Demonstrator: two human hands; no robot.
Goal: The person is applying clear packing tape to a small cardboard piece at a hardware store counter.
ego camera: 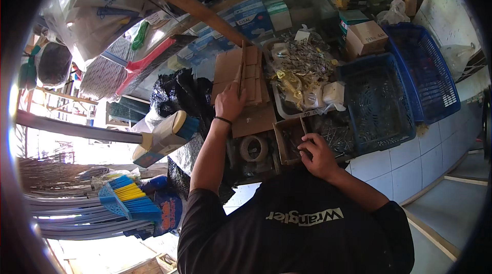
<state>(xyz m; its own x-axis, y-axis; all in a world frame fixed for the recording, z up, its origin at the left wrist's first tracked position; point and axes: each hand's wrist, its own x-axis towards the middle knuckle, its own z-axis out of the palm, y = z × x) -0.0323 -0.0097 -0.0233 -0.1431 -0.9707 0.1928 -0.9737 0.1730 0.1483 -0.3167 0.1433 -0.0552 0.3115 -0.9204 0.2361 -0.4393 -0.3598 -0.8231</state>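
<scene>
Cardboard pieces [251,70] lie in a layered pile on the counter before me. My left hand [230,103] grips the near end of a folded cardboard piece [242,66] that stands on edge over the pile. My right hand [315,155] is at the right side of a small open cardboard box [286,143], its fingers curled over the box wall; whether they pinch something small is unclear. A roll of tape [253,148] lies left of the box. Loose nails [336,135] are spread to its right.
A tray [282,110] of small plastic-wrapped goods stands behind the box. Blue plastic baskets [384,135] and a closed carton [366,39] are at the right. Black netting [180,93], a push broom head [165,135] and a hanging red-edged broom [132,68] crowd the left.
</scene>
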